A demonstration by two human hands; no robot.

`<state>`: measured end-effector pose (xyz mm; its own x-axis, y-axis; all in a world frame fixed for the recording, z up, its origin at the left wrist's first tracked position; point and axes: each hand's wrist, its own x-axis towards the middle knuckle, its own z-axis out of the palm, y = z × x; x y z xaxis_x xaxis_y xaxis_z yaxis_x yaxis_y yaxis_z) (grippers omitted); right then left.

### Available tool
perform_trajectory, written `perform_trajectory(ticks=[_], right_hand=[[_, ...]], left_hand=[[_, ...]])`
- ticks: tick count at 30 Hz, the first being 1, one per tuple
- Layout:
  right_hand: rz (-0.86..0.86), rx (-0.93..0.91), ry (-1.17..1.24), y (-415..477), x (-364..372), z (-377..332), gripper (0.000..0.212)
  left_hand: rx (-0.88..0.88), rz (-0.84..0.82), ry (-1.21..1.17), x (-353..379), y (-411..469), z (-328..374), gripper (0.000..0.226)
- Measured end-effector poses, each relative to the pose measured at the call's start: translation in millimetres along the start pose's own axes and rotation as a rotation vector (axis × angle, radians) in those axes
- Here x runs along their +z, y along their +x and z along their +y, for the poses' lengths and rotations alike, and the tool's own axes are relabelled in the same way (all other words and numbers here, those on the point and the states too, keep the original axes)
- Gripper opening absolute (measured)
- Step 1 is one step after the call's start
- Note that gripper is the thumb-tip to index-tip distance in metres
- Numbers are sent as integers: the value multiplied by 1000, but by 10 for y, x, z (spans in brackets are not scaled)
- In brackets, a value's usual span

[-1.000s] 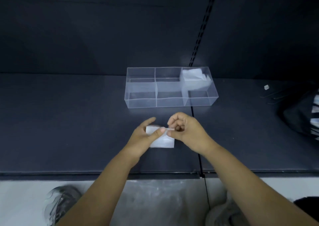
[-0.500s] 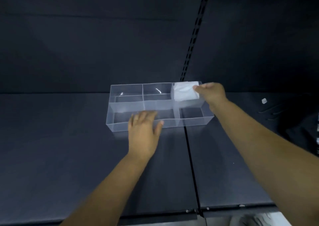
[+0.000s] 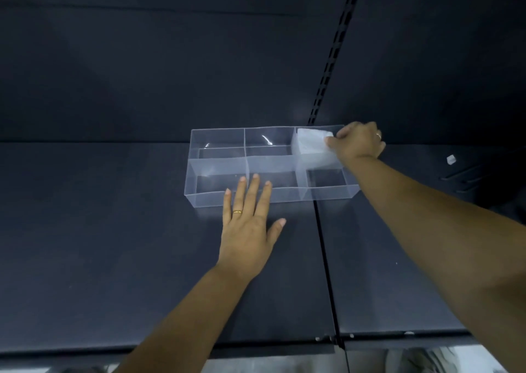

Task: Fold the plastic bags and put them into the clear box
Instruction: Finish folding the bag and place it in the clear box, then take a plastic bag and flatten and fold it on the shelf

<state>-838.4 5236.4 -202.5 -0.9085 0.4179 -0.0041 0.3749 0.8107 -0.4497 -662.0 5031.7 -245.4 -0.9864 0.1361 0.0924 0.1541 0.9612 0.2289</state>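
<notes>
A folded plastic bag [image 3: 311, 145] is being set into the clear box [image 3: 327, 194], in the compartment at 2 o'clock from the box's centre, the far right one of six. The bag sits high in that compartment, and it appears to rest on white folded material beneath it, though separate bags cannot be counted. The placing step is judged nearly done, with only the release left. No bag is seen in the other five compartments. How many bags are left to fold cannot be told, as none is in view outside the box.

The bag's right edge is pinched by the right hand [image 3: 357, 142], thumb on top and fingers curled under, at 3 o'clock of the bag. The left hand [image 3: 247, 227] is held flat with its fingers straight and slightly spread at 6 o'clock of the box. Its fingertips overlap the near wall, but whether the wall is touched cannot be told.

The bag is seen as a milky, translucent square with soft, creased edges. The box is made of thin, stiff, glossy sheet with sharp corners and straight dividers, and glints are caught on the far row. A matte dark shelf [image 3: 113, 230] carries the box. A small white scrap [image 3: 450, 159] lies at 3 o'clock, well apart.
</notes>
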Motion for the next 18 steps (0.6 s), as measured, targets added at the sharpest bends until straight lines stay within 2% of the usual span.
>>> perform_trajectory(ticks=[4,6,9,11,13,14,16,18], right_hand=[[36,-67,186,-350,-191,14,42],[39,-196,272,-804,-238,2,37],[-32,-559,345,-1902,-183,114,15],[-218,-795,335,-2731,-88,310,7],[-553,-924,216,-3408,101,596,14],[-745,-928,87,-3653,211,762,21],[-1044,-803,-164,-3977,417,1115,49],[-1151,-617,-228,-4173,559,1381,79]], left_hand=[[-78,-41,-65,9,-447,-99,69],[-158,-104,-26,59,-767,-244,70],[-261,-170,44,82,-1246,-469,71],[-279,-173,53,51,-1479,-550,74],[-275,-190,66,30,-1619,-609,75],[-271,-201,68,29,-1663,-638,73],[-261,-234,65,32,-1725,-688,72],[-245,-259,61,36,-1763,-723,73]])
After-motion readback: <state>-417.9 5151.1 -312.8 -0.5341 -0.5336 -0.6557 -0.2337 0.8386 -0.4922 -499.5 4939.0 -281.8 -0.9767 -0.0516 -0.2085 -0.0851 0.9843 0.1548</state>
